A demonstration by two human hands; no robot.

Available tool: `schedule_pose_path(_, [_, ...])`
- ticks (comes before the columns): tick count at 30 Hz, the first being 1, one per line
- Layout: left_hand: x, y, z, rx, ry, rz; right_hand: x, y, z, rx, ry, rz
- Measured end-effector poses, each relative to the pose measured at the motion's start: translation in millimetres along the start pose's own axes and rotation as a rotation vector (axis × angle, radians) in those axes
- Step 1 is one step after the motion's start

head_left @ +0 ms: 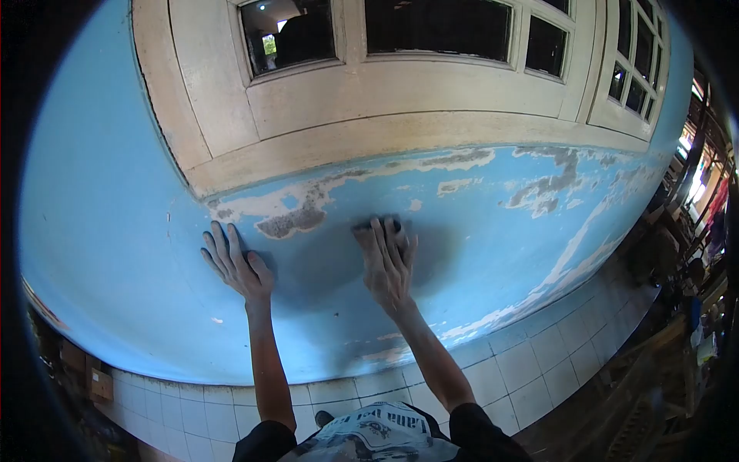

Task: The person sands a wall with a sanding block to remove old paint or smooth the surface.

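My left hand [240,266] lies flat against the blue wall [308,266], fingers spread, just below a patch of peeled paint [291,219]. To the right of it, my right hand [389,266] presses on the same wall with its fingers bent over a dark piece of sandpaper [360,228]. Only the dark edges of the sandpaper show around the fingers; the rest is hidden under the hand. Bare grey and white patches run along the wall above both hands.
A cream window frame [431,127] with dark glass panes spans the wall above. More peeled paint [550,185] shows at the right. White floor tiles [531,369] lie below. Wooden clutter [654,346] stands at the far right, and a cardboard box [101,383] at the lower left.
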State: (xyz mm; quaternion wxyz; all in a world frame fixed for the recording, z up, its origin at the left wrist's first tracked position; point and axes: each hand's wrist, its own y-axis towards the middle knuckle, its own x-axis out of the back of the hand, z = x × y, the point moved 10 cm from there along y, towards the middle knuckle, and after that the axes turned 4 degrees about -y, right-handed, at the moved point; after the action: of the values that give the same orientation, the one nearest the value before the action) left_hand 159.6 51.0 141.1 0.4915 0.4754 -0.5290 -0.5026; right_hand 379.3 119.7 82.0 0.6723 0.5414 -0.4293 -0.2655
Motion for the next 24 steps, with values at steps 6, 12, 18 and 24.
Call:
schedule_pose_path(6, [2.5, 2.3, -9.8, 0.021, -0.057, 0.004, -8.8, -1.9, 25.9, 0.164, 0.165, 0.13])
schedule_pose_path(12, [-17.4, -10.6, -43.4, -0.091, -0.189, 0.059, -9.0, 3.2, 24.7, 0.113, 0.108, 0.01])
schedule_pose_path(18, [-23.3, -10.9, -41.7, -0.051, -0.038, 0.062, 1.7, 58.2, 20.9, 0.067, 0.159, 0.029])
schedule_pose_path(24, [-23.8, -14.0, -39.6, -0.054, -0.047, 0.055, -33.3, -45.9, 30.6, 0.153, 0.148, 0.078])
